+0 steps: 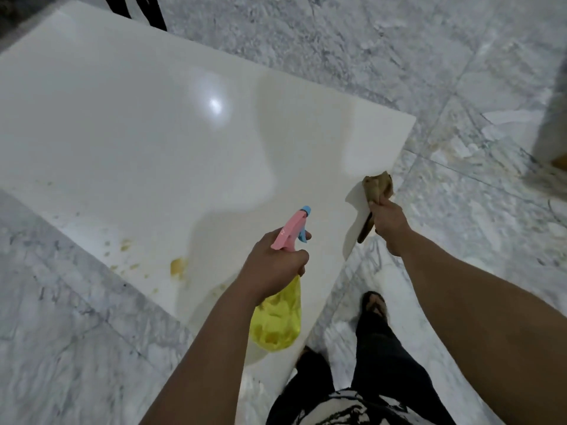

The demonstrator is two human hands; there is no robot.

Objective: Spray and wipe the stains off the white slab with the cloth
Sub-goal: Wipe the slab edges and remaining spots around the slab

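So left hand (276, 259) grips the spray bottle (277, 314), right hand (388, 223) clutches the brown cloth (377, 187). Spraying step, I'd say; next, aim at the yellow stains (178, 266) lower left on the white slab (138, 133).

View, single: head-worn wide-angle camera, above a standing person, facing forward and steeply down. Near field: both forearms, legs and a sandalled foot (373, 304). Middle field: white slab (147, 142) lying on the marble floor (399, 47). Edges bowed by the lens.
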